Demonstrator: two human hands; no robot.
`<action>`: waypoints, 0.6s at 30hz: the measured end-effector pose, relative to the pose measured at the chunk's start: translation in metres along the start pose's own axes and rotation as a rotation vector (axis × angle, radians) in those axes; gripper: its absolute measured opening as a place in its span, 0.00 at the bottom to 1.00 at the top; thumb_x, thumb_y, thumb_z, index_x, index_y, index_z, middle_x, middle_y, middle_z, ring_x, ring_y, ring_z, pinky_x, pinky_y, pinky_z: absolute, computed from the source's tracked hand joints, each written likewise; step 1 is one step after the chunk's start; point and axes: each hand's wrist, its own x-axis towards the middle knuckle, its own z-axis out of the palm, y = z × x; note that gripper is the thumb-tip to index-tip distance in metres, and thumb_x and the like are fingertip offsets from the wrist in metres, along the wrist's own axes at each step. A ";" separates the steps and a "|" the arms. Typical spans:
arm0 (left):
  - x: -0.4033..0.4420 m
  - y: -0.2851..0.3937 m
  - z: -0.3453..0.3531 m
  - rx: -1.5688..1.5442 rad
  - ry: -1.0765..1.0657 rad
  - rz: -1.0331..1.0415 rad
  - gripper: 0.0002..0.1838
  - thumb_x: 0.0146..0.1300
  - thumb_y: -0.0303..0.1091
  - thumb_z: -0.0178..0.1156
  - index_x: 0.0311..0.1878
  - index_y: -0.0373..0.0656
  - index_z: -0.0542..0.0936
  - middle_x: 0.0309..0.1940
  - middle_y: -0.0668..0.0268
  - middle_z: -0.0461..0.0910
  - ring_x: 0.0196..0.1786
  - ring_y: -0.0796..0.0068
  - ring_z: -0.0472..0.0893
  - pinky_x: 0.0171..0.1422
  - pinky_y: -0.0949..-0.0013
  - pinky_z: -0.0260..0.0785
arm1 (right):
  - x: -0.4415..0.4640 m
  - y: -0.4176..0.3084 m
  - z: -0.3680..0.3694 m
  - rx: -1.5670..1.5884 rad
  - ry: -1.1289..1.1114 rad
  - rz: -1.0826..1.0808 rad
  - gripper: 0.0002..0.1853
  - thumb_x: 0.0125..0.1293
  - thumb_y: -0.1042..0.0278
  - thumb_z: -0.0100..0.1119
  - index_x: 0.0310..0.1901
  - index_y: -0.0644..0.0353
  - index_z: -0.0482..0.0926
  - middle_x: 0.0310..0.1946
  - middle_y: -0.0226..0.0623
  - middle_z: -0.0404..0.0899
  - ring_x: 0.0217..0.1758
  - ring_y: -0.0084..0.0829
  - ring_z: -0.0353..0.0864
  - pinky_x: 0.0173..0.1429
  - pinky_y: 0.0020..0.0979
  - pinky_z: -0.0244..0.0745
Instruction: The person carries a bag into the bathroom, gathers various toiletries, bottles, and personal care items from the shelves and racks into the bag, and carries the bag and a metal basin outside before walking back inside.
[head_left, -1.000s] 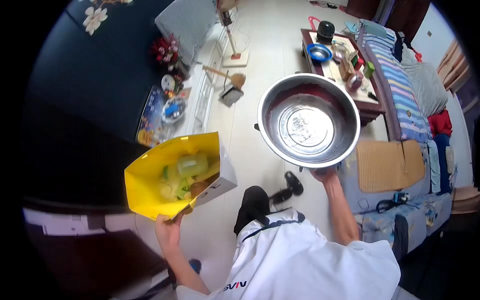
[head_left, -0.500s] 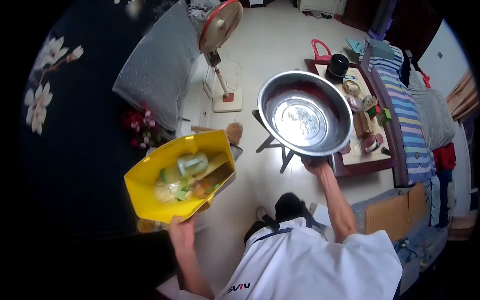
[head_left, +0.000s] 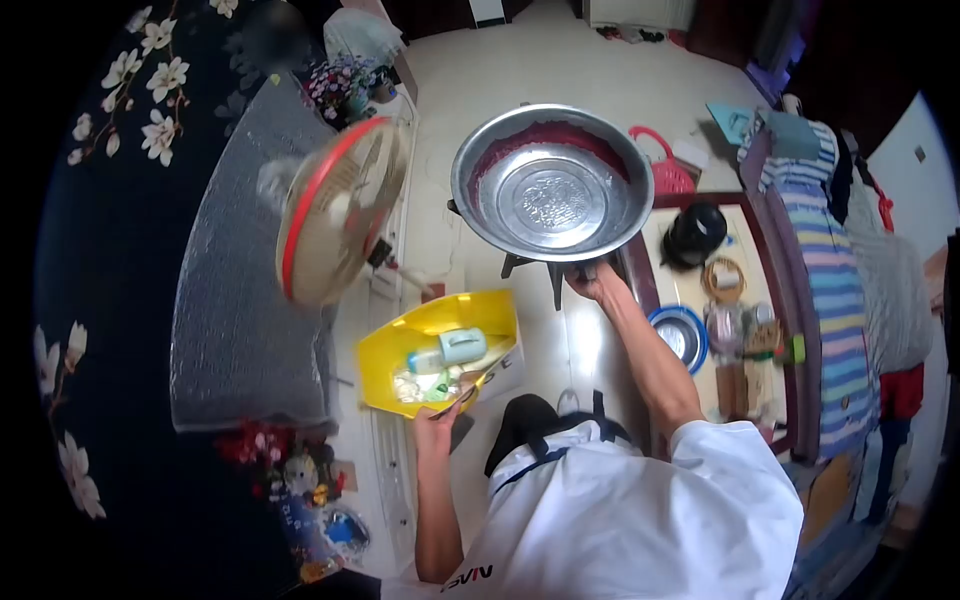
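Note:
A steel basin (head_left: 550, 195) with a reddish band inside its wall is held out in front of me. My right hand (head_left: 594, 282) is closed at its near underside, fingers partly hidden. Dark legs (head_left: 557, 285) show beneath the basin; I cannot tell whether they belong to a stand it rests on. To the left, my left hand (head_left: 434, 426) grips the near edge of a paper bag (head_left: 385, 350), yellow inside and white with lettering outside. Inside lie a pale blue handled container (head_left: 462, 345) and several small white and green items.
A standing fan (head_left: 345, 215) is close on the left, before a plastic-covered panel (head_left: 245, 300). On the right, a low table (head_left: 650, 270) holds a black pot (head_left: 695, 235), a blue-rimmed bowl (head_left: 678, 338) and jars. A striped bed or sofa (head_left: 850, 290) runs behind it.
My view has moved forward through the room. The fan now appears nearer and lower, and the low table shows more fully. The basin and bag are still in my hands.

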 end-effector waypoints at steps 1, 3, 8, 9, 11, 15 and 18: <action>0.036 -0.013 0.024 -0.035 -0.006 -0.043 0.31 0.50 0.24 0.50 0.62 0.36 0.62 0.57 0.53 0.69 0.57 0.55 0.72 0.57 0.53 0.72 | 0.020 -0.029 0.021 -0.007 0.057 -0.043 0.14 0.68 0.55 0.45 0.32 0.56 0.71 0.19 0.31 0.72 0.17 0.22 0.71 0.16 0.19 0.71; 0.106 -0.032 0.078 -0.064 -0.020 -0.092 0.30 0.50 0.24 0.50 0.61 0.36 0.62 0.56 0.54 0.69 0.56 0.55 0.73 0.58 0.53 0.72 | 0.086 -0.093 0.039 -0.011 0.025 0.007 0.14 0.67 0.55 0.45 0.32 0.56 0.71 0.19 0.31 0.72 0.18 0.23 0.71 0.16 0.20 0.70; 0.281 -0.071 0.228 -0.133 -0.049 -0.125 0.29 0.50 0.22 0.49 0.60 0.36 0.65 0.54 0.55 0.71 0.55 0.56 0.73 0.59 0.52 0.71 | 0.214 -0.246 0.089 0.067 -0.012 0.032 0.16 0.65 0.52 0.48 0.30 0.56 0.72 0.20 0.30 0.73 0.19 0.23 0.72 0.16 0.19 0.67; 0.316 -0.076 0.256 -0.148 -0.037 -0.108 0.28 0.50 0.22 0.50 0.59 0.34 0.65 0.53 0.56 0.72 0.54 0.56 0.73 0.60 0.54 0.71 | 0.230 -0.275 0.102 0.067 0.005 0.003 0.16 0.65 0.52 0.48 0.29 0.55 0.72 0.19 0.29 0.72 0.19 0.23 0.72 0.17 0.19 0.66; 0.388 -0.084 0.305 -0.148 -0.016 -0.116 0.28 0.49 0.21 0.49 0.59 0.34 0.66 0.52 0.57 0.72 0.55 0.58 0.73 0.60 0.53 0.70 | 0.262 -0.331 0.123 0.047 0.074 -0.081 0.15 0.65 0.51 0.50 0.28 0.53 0.71 0.17 0.27 0.70 0.19 0.22 0.70 0.17 0.19 0.65; 0.500 -0.065 0.417 -0.177 -0.080 -0.105 0.27 0.49 0.22 0.48 0.57 0.33 0.67 0.53 0.56 0.72 0.55 0.58 0.73 0.59 0.54 0.71 | 0.317 -0.457 0.152 0.216 0.007 -0.026 0.14 0.65 0.54 0.49 0.30 0.56 0.71 0.19 0.28 0.71 0.20 0.22 0.71 0.18 0.19 0.66; 0.604 -0.050 0.481 -0.143 -0.077 -0.087 0.26 0.50 0.25 0.49 0.56 0.32 0.68 0.53 0.54 0.71 0.55 0.56 0.74 0.56 0.57 0.74 | 0.373 -0.557 0.159 0.208 0.000 -0.080 0.14 0.67 0.56 0.46 0.32 0.57 0.72 0.20 0.28 0.71 0.21 0.22 0.71 0.19 0.19 0.67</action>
